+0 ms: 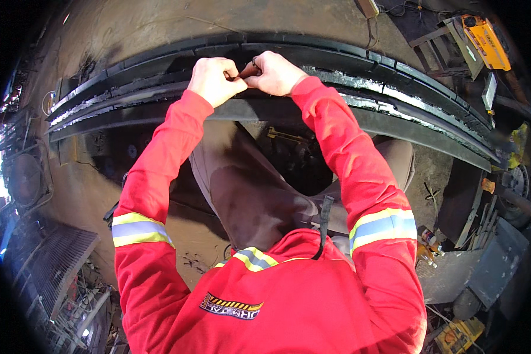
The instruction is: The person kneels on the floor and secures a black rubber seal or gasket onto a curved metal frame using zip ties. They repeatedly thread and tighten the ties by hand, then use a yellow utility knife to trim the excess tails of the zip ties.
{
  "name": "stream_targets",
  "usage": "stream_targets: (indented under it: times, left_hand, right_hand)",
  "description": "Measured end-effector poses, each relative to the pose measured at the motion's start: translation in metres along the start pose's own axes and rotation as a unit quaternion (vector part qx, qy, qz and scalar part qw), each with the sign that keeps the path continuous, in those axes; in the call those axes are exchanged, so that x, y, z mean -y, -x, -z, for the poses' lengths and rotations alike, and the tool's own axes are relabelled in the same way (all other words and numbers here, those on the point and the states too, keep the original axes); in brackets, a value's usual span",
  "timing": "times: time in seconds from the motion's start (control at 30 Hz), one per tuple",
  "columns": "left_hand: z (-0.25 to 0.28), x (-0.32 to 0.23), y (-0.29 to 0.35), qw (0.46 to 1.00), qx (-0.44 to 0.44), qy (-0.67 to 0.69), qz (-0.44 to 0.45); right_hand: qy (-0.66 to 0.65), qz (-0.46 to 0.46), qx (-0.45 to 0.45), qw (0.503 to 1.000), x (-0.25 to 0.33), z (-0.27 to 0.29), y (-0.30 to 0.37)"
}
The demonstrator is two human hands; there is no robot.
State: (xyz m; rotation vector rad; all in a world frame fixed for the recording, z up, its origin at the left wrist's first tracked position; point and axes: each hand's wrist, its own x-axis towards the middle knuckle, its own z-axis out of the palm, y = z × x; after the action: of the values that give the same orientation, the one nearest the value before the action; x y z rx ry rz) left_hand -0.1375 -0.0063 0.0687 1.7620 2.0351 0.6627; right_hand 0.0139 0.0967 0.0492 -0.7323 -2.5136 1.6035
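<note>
My left hand [215,80] and my right hand [272,73] meet fingertip to fingertip above a long dark metal beam [159,112]. Both hands are closed in a pinch, thumbs and forefingers nearly touching. Whatever sits between the fingertips is hidden or too small to make out. Running left to right beneath the hands, the beam has several parallel ribs and ledges, with bright, shiny patches along its right part. My knees are bent under the near side of it, and both arms, in red sleeves with reflective bands, reach forward.
A yellow-orange machine [485,42] stands at the far right beside a wooden pallet [439,56]. Metal plates [500,251] and rods lie at the right. Left of me are a ribbed metal panel [56,265] and piled scrap. A yellow tool [459,336] lies at the lower right.
</note>
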Motion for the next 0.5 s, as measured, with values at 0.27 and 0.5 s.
stream_targets:
  times: [0.27, 0.5]
  left_hand:
    - [0.026, 0.029, -0.003, 0.978, 0.119, 0.169, 0.013]
    - [0.015, 0.014, 0.032, 0.982, -0.065, -0.029, -0.177]
  right_hand:
    - [0.030, 0.078, 0.054, 0.995, 0.001, 0.006, -0.009]
    - [0.200, 0.147, 0.096, 0.964, 0.035, 0.013, -0.025]
